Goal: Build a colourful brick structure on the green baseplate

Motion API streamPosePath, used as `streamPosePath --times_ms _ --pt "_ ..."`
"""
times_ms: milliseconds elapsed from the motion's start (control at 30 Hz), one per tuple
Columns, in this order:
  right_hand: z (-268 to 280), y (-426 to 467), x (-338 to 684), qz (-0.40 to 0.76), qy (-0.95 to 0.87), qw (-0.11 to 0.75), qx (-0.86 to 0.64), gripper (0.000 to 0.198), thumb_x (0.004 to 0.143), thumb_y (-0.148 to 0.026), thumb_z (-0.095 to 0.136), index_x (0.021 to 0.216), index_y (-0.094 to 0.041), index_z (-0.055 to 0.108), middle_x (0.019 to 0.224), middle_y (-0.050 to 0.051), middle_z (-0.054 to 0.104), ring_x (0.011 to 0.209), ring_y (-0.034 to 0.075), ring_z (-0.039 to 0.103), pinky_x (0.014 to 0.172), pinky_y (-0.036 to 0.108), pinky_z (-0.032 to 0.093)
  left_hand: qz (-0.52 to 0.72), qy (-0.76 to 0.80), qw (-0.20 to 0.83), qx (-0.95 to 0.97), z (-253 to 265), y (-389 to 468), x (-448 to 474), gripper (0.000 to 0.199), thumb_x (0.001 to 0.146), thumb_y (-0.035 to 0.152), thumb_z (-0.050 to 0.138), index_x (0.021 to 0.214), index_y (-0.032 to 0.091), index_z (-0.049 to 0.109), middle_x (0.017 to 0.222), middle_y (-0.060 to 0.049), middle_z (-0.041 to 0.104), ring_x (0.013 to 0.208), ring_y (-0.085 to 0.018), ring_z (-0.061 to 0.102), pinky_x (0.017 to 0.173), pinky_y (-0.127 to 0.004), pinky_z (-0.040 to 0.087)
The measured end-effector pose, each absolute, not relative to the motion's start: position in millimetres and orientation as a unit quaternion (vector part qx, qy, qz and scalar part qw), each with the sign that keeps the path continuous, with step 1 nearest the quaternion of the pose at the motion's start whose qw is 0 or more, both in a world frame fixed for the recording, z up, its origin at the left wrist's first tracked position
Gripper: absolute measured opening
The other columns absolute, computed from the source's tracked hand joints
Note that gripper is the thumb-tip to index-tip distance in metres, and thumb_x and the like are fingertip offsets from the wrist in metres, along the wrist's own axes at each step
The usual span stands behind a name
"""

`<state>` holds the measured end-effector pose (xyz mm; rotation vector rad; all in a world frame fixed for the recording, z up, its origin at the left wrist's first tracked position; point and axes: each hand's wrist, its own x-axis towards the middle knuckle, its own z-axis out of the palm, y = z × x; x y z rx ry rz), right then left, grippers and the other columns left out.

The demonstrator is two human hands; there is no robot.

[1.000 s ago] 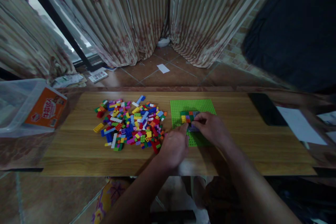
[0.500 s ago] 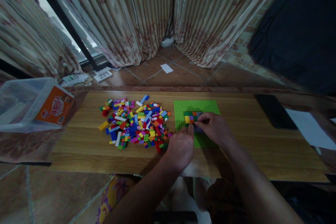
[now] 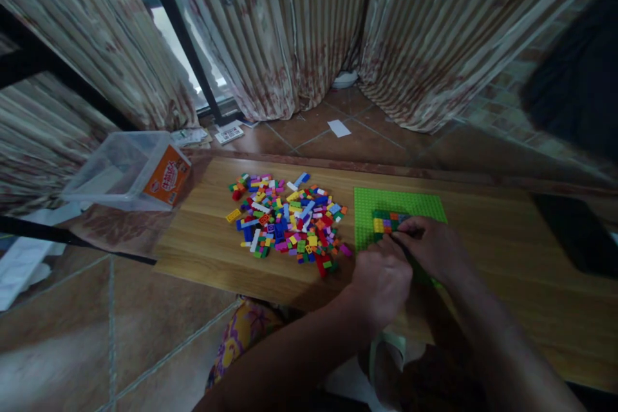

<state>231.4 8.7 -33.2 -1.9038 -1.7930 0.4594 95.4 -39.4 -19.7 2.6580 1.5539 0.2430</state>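
Note:
A green baseplate [image 3: 400, 198] lies on the wooden table, with a small block of colourful toy bricks [image 3: 385, 223] built up on it. My left hand [image 3: 383, 277] is closed at the near edge of these bricks, its fingertips touching their front side. From the right, my right hand [image 3: 427, 241] reaches over the plate, thumb and forefinger pinched together at the right side of the bricks. Whatever lies between the fingertips of either hand is too small or hidden to make out. Both hands cover part of the plate and of the built bricks.
Left of the baseplate, a wide heap of loose bricks [image 3: 290, 219] is spread over the wooden table [image 3: 203, 264]. A clear plastic box [image 3: 120, 167] with an orange label stands past the table's left end. A dark flat object [image 3: 577, 232] lies at the right.
The camera view has turned left, so everything appears farther right. My left hand has moved in closer to the bricks and my right hand; the right hand stays at the bricks.

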Motion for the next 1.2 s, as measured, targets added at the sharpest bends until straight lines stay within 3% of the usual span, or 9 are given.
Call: streamPosePath --times_ms 167,367,467,600,733,900,1000,1200 --pt "-35.0 12.0 236.2 0.189 -0.641 0.236 -0.705 0.015 0.066 -0.038 0.067 0.066 -0.024 0.066 0.069 0.003 0.07 0.062 0.021 0.063 0.059 0.035 0.048 0.092 0.493 0.03 0.864 -27.3 -39.6 91.8 0.029 0.091 0.012 0.044 0.115 0.0 0.054 0.084 -0.012 0.062 0.073 -0.019 0.065 0.054 -0.025 0.048" --pt "-25.2 10.3 228.1 0.168 -0.628 0.239 -0.722 0.018 0.069 -0.043 0.064 0.067 -0.025 0.067 0.07 0.005 0.071 0.061 0.024 0.063 0.058 0.038 0.047 0.14 0.495 0.137 0.846 -11.9 -39.1 70.0 0.035 0.091 0.02 0.048 0.122 0.005 0.05 0.088 -0.011 0.068 0.072 -0.02 0.067 0.055 -0.027 0.051" --pt "-12.2 5.6 207.7 0.156 -0.623 0.274 -0.716 0.024 0.074 -0.046 0.059 0.072 -0.024 0.068 0.072 0.006 0.071 0.063 0.024 0.064 0.059 0.037 0.046 0.216 0.489 0.194 0.823 6.6 -35.5 53.4 0.023 0.092 0.027 0.045 0.107 0.014 0.057 0.089 -0.007 0.07 0.074 -0.02 0.068 0.06 -0.03 0.053" --pt "-5.0 1.5 175.4 0.213 -0.65 0.313 -0.659 0.024 0.077 -0.042 0.056 0.08 -0.022 0.069 0.077 0.006 0.071 0.069 0.023 0.065 0.065 0.035 0.048 0.379 0.5 0.268 0.731 21.6 -23.1 27.5 0.022 0.095 0.025 0.042 0.091 0.018 0.062 0.089 -0.004 0.07 0.08 -0.015 0.065 0.072 -0.025 0.051" --pt "-11.9 -3.9 140.3 0.258 -0.694 0.342 -0.579 0.022 0.085 -0.038 0.054 0.087 -0.022 0.069 0.088 0.005 0.071 0.079 0.021 0.066 0.074 0.034 0.05 0.545 0.514 0.318 0.581 26.9 -3.6 -9.5 0.017 0.091 0.025 0.05 0.084 0.016 0.063 0.072 0.001 0.062 0.064 -0.009 0.056 0.063 -0.02 0.045" --pt "-14.1 -9.0 90.1 0.249 -0.77 0.348 -0.473 0.024 0.091 -0.029 0.053 0.11 -0.022 0.066 0.109 0.007 0.067 0.102 0.022 0.062 0.092 0.037 0.049 0.71 0.488 0.381 0.335 35.3 16.5 -69.2 0.02 0.081 0.028 0.064 0.068 0.015 0.058 0.057 0.005 0.048 0.05 -0.005 0.04 0.05 -0.017 0.034" --pt "-11.8 -6.1 63.6 0.21 -0.811 0.322 -0.441 0.027 0.091 -0.025 0.054 0.115 -0.022 0.066 0.111 0.009 0.063 0.107 0.024 0.058 0.096 0.041 0.047 0.739 0.444 0.464 0.204 38.0 19.7 -95.9 0.015 0.074 0.027 0.07 0.074 0.014 0.063 0.058 0.006 0.048 0.045 -0.003 0.036 0.044 -0.016 0.029" --pt "-18.3 4.5 31.3 0.176 -0.84 0.245 -0.452 0.026 0.088 -0.018 0.056 0.111 -0.017 0.069 0.109 0.013 0.061 0.103 0.027 0.056 0.092 0.043 0.049 0.745 0.423 0.494 0.144 38.8 15.3 -110.1 0.015 0.07 0.024 0.072 0.076 0.013 0.064 0.059 0.006 0.051 0.044 -0.002 0.04 0.043 -0.014 0.031"
